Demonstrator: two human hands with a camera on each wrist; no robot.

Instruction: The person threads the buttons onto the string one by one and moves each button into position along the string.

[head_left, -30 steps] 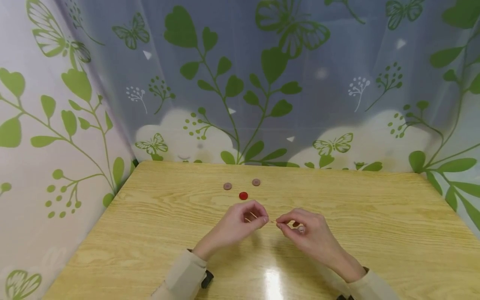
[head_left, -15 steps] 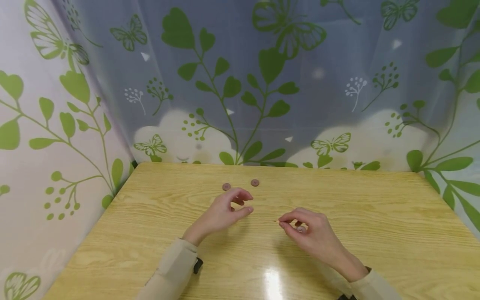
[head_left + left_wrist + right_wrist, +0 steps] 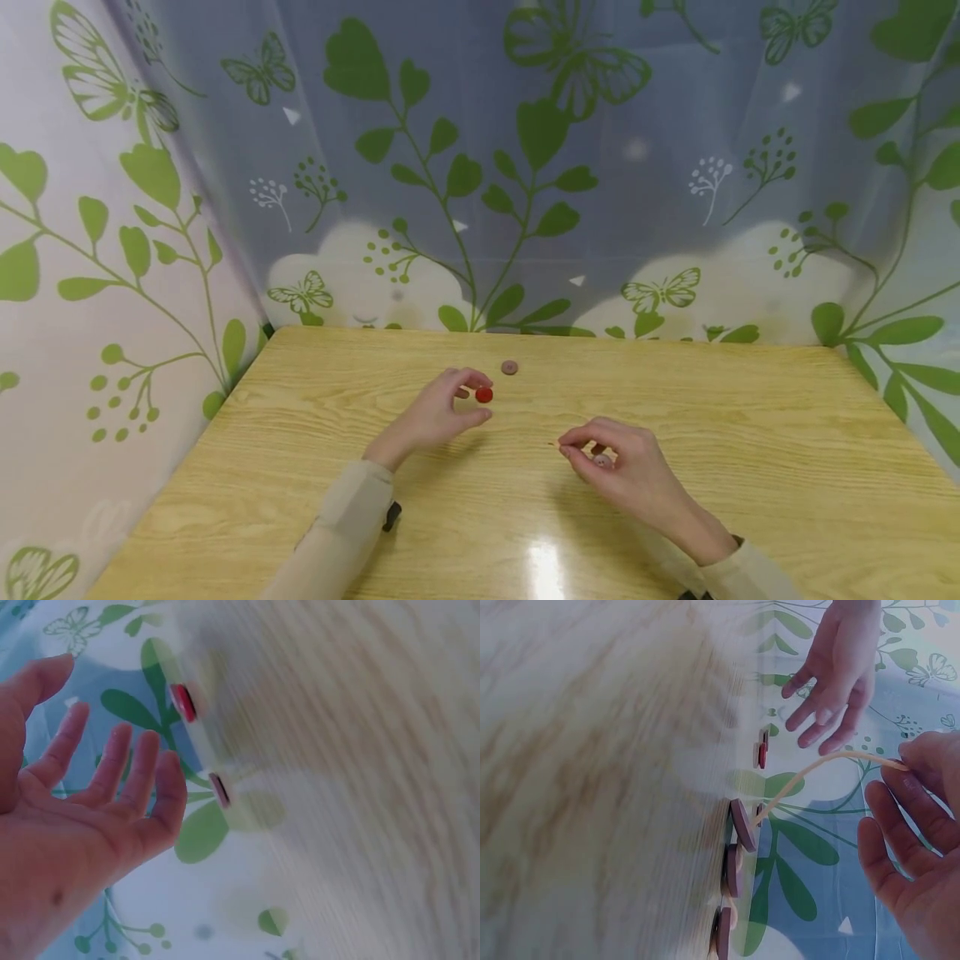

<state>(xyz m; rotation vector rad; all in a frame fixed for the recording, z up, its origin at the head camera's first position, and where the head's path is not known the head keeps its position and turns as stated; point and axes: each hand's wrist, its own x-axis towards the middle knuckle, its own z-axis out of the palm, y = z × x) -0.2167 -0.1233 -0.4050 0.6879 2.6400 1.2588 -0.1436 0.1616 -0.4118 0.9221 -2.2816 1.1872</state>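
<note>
Hovering over the table (image 3: 712,417) with thumb and fingers spread apart, the left hand (image 3: 431,412) holds nothing. A red button (image 3: 483,395) lies on the tabletop just past those fingertips; the head view shows it lined up with the gap between finger and thumb, while the left wrist view shows it clear of the hand, not touching. Farther away and slightly to the right of the red one rests a far brown button (image 3: 510,367). To the right and nearer, the right hand (image 3: 633,471) pinches a pale orange cord (image 3: 802,780) between thumb and fingertip, a short tip poking out to the left. From this pinch the cord bends down to a row of strung brown buttons (image 3: 742,825), three of them, tilted on edge just below the fingers, cord showing between them. Well apart, the two hands leave bare wood between. Behind the table's far edge hangs a cloth (image 3: 637,192) printed with green leaves and butterflies.
</note>
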